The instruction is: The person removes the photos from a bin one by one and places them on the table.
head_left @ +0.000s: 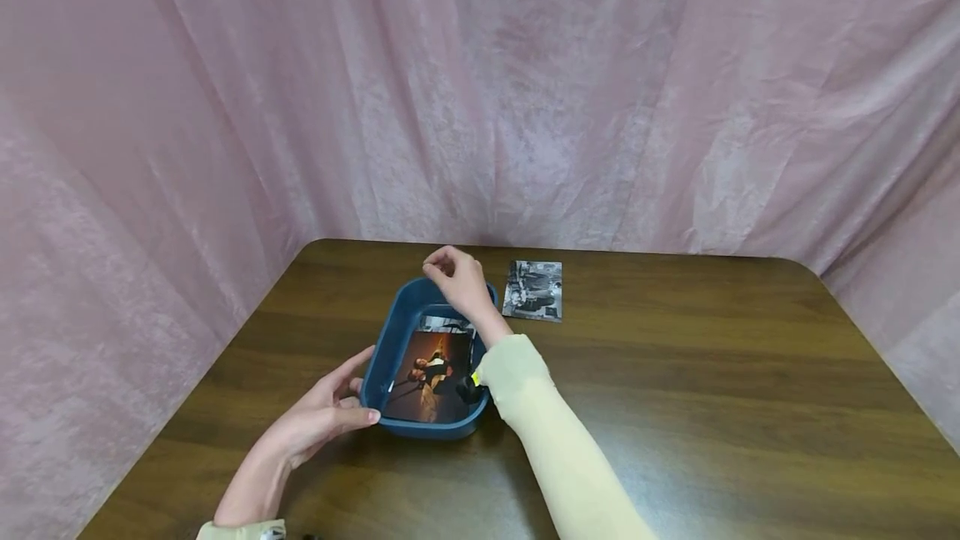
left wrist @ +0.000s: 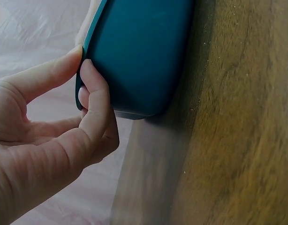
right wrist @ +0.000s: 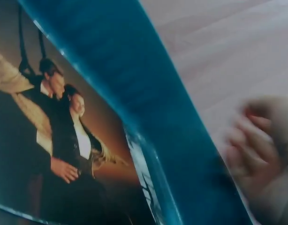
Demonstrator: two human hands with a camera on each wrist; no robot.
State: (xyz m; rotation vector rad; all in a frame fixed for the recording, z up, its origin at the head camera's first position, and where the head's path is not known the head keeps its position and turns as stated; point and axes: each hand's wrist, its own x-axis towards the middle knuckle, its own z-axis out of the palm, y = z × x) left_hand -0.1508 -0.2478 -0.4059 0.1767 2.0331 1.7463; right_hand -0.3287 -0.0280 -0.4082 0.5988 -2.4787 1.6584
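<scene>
A blue oblong plastic tub (head_left: 427, 429) rests on the wooden table. My left hand (head_left: 322, 411) pinches its near left rim; in the left wrist view the thumb lies on one side of the rim and curled fingers on the other. Inside lies a colour photo print (head_left: 433, 386) of two people, overlapping a black-and-white print (head_left: 446, 324). My right hand (head_left: 459, 280) hovers over the tub's far rim with loosely curled fingers and nothing visible in them; it is blurred in the right wrist view. Its forearm crosses the tub's right side.
Another black-and-white photo print (head_left: 533, 291) lies flat on the table (head_left: 712, 373), just right of the tub's far end. Pink velvety curtains (head_left: 562, 107) hang behind and at both sides of the table. A small black strap piece (head_left: 468, 390) shows at the right sleeve cuff.
</scene>
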